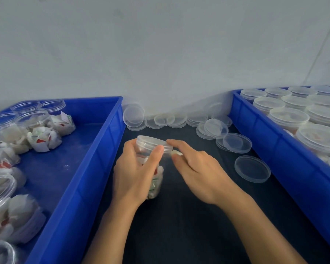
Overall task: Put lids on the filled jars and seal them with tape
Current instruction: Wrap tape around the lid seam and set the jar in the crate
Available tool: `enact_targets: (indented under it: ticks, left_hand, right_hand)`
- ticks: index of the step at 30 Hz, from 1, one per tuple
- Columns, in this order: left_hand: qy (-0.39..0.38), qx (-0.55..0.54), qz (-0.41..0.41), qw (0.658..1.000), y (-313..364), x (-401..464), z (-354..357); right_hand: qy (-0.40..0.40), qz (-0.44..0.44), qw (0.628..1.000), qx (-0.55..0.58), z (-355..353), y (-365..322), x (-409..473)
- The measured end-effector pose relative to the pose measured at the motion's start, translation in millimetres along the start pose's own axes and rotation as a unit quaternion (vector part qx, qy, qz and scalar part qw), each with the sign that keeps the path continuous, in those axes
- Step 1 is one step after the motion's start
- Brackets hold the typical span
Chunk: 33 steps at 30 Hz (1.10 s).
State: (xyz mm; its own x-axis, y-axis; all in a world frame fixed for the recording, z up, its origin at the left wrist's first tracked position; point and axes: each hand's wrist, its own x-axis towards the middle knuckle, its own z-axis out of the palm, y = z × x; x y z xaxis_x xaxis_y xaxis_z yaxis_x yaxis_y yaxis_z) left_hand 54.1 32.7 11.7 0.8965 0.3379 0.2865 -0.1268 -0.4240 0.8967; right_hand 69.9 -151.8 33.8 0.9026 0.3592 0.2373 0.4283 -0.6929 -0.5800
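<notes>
Here, two blue crates flank a dark table (198, 225): the left crate (88, 168), cut off by the frame edge, holds open clear jars (32, 121) stuffed with white packets, while the right crate (274, 149) is packed with lidded jars (288, 119). Between them, loose clear lids (236, 143) lie scattered and stacked along the wall, just behind the hands. The left hand (133, 172) grips a filled jar (152, 164), already capped with a lid (152, 142), tilted above the table, and the right hand (196, 168), fingers loosely extended, touches that lid's rim, with something small and pale, hard to make out, at its fingertips.
</notes>
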Motion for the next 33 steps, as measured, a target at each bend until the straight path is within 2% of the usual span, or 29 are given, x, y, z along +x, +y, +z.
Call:
enact_targets:
  ticks: [7,15,20,22,24,27,30,33]
  left_hand:
    - [-0.027,-0.075,-0.004,0.997,-5.5,3.0,-0.6]
    - [-0.086,-0.131,-0.004,0.988,-6.9,6.5,-5.2]
    - [-0.114,-0.135,0.002,0.984,-7.0,6.7,-6.5]
    - [-0.104,-0.107,0.02,0.989,-5.9,4.0,-6.1]
    - [-0.045,-0.035,0.064,0.996,-3.3,1.3,-5.4]
    - [0.045,0.055,0.116,0.991,1.9,-3.7,-3.9]
    - [0.023,0.058,0.115,0.991,5.0,-7.3,1.8]
    - [-0.013,0.005,0.091,0.996,3.3,-5.7,3.4]
  right_hand:
    - [0.015,-0.005,0.998,-0.067,-6.2,2.0,1.7]
    - [-0.007,0.004,0.998,-0.063,-3.3,2.0,0.9]
    - [0.007,0.011,1.0,-0.028,-3.2,1.2,0.8]
    - [0.01,0.013,1.0,-0.025,-3.6,0.5,0.1]
    - [0.015,0.017,0.999,-0.027,-4.1,0.0,-0.6]
    - [0.026,0.019,0.999,-0.041,-2.7,-4.1,-0.9]
    - [0.036,0.016,0.998,-0.051,-0.4,-5.2,-1.1]
    - [0.017,0.024,0.999,-0.014,0.7,-1.6,0.3]
